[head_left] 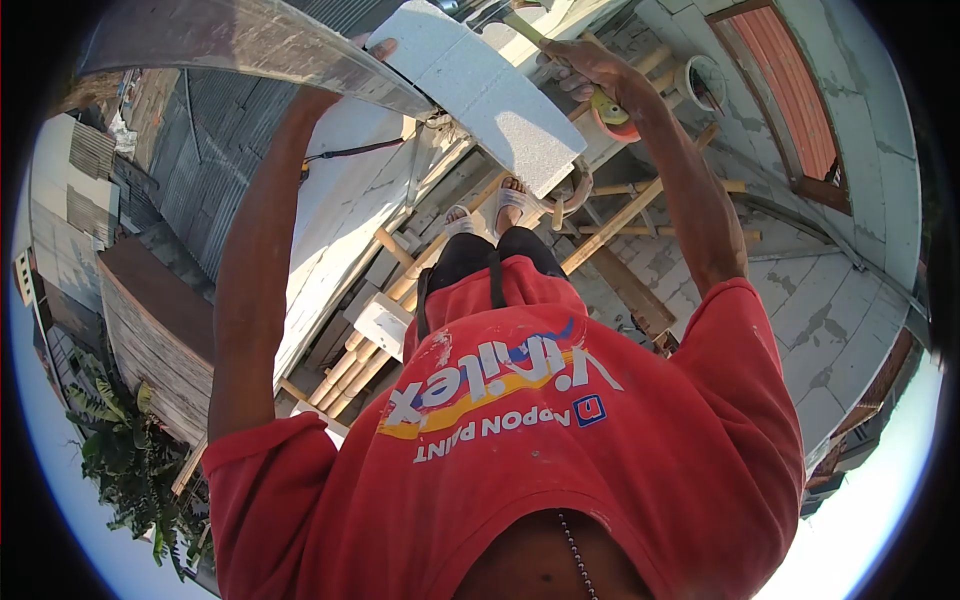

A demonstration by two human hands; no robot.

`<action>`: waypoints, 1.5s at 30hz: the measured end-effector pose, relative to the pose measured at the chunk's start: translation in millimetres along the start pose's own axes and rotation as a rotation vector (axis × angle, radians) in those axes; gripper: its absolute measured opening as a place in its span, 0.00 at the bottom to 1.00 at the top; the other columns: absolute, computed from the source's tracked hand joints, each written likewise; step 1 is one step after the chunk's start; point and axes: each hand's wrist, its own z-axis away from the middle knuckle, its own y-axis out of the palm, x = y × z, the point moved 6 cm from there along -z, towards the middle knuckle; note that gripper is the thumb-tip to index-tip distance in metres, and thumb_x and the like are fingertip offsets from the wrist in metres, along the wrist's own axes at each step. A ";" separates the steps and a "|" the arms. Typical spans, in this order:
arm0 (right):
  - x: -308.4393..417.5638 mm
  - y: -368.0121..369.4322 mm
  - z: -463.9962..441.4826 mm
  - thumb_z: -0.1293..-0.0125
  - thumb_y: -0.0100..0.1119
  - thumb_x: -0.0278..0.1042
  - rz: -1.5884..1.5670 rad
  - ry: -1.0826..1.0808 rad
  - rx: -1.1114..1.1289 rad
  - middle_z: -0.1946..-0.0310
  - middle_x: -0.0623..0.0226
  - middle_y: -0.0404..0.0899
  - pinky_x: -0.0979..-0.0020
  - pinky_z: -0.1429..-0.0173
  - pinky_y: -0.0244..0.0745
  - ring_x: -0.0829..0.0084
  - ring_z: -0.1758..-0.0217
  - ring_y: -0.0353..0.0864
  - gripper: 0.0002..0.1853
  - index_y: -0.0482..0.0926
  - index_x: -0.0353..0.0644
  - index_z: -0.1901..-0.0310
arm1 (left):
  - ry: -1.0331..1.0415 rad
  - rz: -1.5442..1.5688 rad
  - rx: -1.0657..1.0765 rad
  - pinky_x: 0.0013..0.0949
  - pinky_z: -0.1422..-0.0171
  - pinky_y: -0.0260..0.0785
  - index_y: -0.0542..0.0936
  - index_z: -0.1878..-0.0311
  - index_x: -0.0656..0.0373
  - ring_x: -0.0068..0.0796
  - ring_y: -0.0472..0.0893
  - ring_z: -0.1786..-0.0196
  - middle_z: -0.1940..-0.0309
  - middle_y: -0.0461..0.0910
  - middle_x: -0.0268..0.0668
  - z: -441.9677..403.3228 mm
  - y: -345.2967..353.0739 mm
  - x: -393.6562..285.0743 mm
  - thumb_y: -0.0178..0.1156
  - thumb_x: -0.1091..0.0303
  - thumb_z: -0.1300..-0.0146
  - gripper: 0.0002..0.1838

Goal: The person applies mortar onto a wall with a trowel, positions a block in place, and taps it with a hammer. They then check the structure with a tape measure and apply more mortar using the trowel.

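Observation:
A pale grey-white block [480, 85] with a curved outline hangs in front of me, its lower part sunlit. Fingers of my left hand [383, 48] press on its upper left edge; the rest of that hand is hidden behind a long, flat greyish board [270, 50]. To the right of the block, my right hand [590, 65] is wrapped round a green-handled tool [524, 28], whose far end is unclear. Just below that hand is a yellow-green object [608, 108] against an orange-red round thing.
Bamboo poles [350, 375] form a scaffold below my sandalled feet [510, 200]. A bucket [703, 82] stands at the upper right, near a block wall [860, 120] with a wooden-framed opening. Corrugated roofing [215, 150] lies left, beside a black strap [355, 150].

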 end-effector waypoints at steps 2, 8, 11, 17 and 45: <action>-7.2 -22.0 -13.7 0.20 0.52 0.52 -0.108 -0.040 -0.108 0.77 0.80 0.63 0.79 0.85 0.50 0.89 0.85 0.55 0.21 0.75 0.38 0.52 | -0.089 0.084 0.126 0.34 0.44 0.77 0.81 0.39 0.63 0.31 0.86 0.52 0.55 0.86 0.42 7.0 1.6 -10.5 0.59 0.27 0.35 0.44; -1.1 16.0 -2.0 0.20 0.50 0.52 0.147 -0.033 0.011 0.76 0.78 0.64 0.75 0.78 0.55 0.84 0.81 0.57 0.21 0.76 0.39 0.49 | -0.104 0.016 0.116 0.34 0.43 0.77 0.81 0.37 0.62 0.31 0.86 0.51 0.54 0.86 0.42 3.8 0.1 -3.1 0.60 0.28 0.36 0.44; -1.2 10.6 -5.2 0.22 0.50 0.54 0.257 -0.019 -0.035 0.76 0.77 0.64 0.75 0.76 0.56 0.82 0.79 0.59 0.22 0.78 0.40 0.48 | 0.016 -0.030 -0.003 0.32 0.49 0.78 0.81 0.38 0.62 0.28 0.86 0.55 0.58 0.87 0.40 6.1 -4.2 -10.9 0.60 0.27 0.36 0.43; 7.3 -12.9 29.7 0.21 0.50 0.58 0.657 -0.182 -0.241 0.81 0.78 0.64 0.74 0.81 0.58 0.84 0.85 0.61 0.25 0.79 0.40 0.49 | -0.030 0.058 0.050 0.29 0.55 0.80 0.82 0.38 0.60 0.26 0.87 0.59 0.60 0.88 0.40 -1.6 3.9 21.9 0.60 0.26 0.37 0.44; -51.8 126.7 210.0 0.20 0.52 0.44 0.891 -0.379 -0.732 0.75 0.42 0.81 0.47 0.68 0.77 0.40 0.69 0.85 0.17 0.72 0.35 0.48 | 0.035 -0.046 0.056 0.38 0.42 0.76 0.78 0.32 0.61 0.34 0.85 0.48 0.48 0.86 0.45 -7.7 0.9 15.0 0.65 0.39 0.34 0.38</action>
